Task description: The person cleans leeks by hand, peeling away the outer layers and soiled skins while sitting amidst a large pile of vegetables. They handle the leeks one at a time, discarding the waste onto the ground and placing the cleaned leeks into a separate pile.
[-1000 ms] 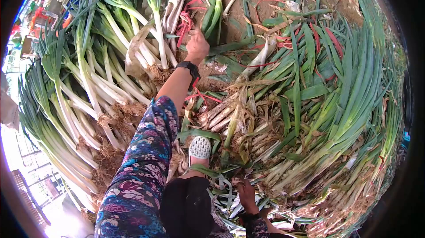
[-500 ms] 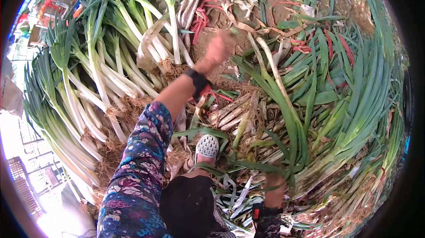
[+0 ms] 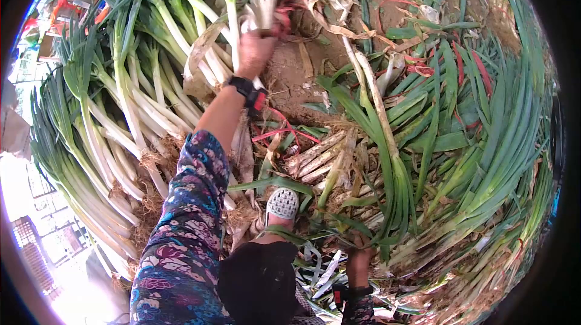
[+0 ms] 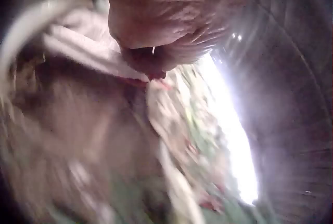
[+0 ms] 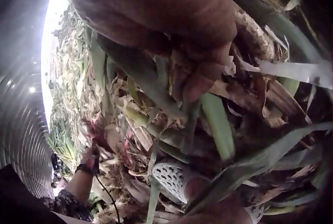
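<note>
In the head view my left hand (image 3: 256, 52) reaches out at the upper middle, beside the white leek stalks (image 3: 235, 28). Its curled fingers pinch a blurred red strip (image 3: 282, 19) of tying material. From the left wrist, a bit of that red strip (image 4: 136, 82) shows at the fingertips. Low down, near my foot, my right hand (image 3: 359, 257) is among the leek trimmings. The right wrist view shows its thumb and fingers pinching a dry leaf (image 5: 179, 73), with green leaves around it. A leek with long green leaves (image 3: 396, 186) lies across the pile to the right.
Cleaned leeks (image 3: 121, 125) stand in a bank on the left, roots toward me. A large heap of untrimmed leeks (image 3: 478, 161) fills the right. More red strips (image 3: 284, 132) lie near my perforated shoe (image 3: 282, 203). Brown ground (image 3: 302, 71) shows between.
My left hand swung right, then back left to the red strip. The leek upright beside it is gone from there, and one lies across the right pile. My right hand shifted right, then slightly back.
</note>
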{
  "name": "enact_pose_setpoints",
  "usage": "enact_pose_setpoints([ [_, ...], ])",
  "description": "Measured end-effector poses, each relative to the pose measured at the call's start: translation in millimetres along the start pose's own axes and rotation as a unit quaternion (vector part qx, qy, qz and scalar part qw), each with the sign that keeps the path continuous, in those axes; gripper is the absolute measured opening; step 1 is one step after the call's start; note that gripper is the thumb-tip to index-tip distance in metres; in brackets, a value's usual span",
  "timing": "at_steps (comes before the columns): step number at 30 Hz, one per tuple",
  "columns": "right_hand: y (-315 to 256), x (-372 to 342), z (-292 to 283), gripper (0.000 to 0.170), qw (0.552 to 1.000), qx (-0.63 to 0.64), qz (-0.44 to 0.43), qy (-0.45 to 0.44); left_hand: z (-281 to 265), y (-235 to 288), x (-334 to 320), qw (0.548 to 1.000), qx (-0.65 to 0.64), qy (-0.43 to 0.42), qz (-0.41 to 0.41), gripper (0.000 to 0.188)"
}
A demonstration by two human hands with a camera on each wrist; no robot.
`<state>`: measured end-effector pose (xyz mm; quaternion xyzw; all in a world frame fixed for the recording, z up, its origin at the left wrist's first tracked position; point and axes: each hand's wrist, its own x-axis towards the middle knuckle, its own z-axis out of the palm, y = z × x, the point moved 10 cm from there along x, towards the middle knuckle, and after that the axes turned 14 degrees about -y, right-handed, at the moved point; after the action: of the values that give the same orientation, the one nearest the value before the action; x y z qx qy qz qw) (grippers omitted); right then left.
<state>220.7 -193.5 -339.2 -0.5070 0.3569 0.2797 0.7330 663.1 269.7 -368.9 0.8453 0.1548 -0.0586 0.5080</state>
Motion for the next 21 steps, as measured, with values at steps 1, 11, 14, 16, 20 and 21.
enact_pose_setpoints([
  [1,3.6,1.5,-0.6,0.03,1.0,-0.001,0.003,-0.004,39.5,39.0,-30.1,0.99,-0.097,-0.099,-0.021,0.027],
  [11,8.5,2.8,-8.6,0.024,0.999,-0.05,0.002,-0.013,168.7,154.6,-122.7,0.946,-0.223,-0.213,0.103,0.015],
  [14,10.9,-6.9,7.3,0.024,0.998,-0.05,-0.01,-0.023,180.1,134.3,-100.4,0.926,-0.281,-0.237,0.08,0.013],
  [16,5.1,-4.5,21.8,0.02,0.998,-0.036,-0.003,-0.043,194.3,138.3,-106.5,0.929,-0.267,-0.229,0.113,0.012],
  [20,-19.3,-25.2,46.9,0.029,0.928,-0.337,0.092,-0.129,183.2,124.4,-109.4,0.937,-0.184,-0.19,0.227,0.023],
  [21,-69.9,-45.1,83.0,0.03,0.832,-0.539,0.021,-0.132,165.0,119.1,-117.4,0.943,-0.127,-0.192,0.241,0.029],
])
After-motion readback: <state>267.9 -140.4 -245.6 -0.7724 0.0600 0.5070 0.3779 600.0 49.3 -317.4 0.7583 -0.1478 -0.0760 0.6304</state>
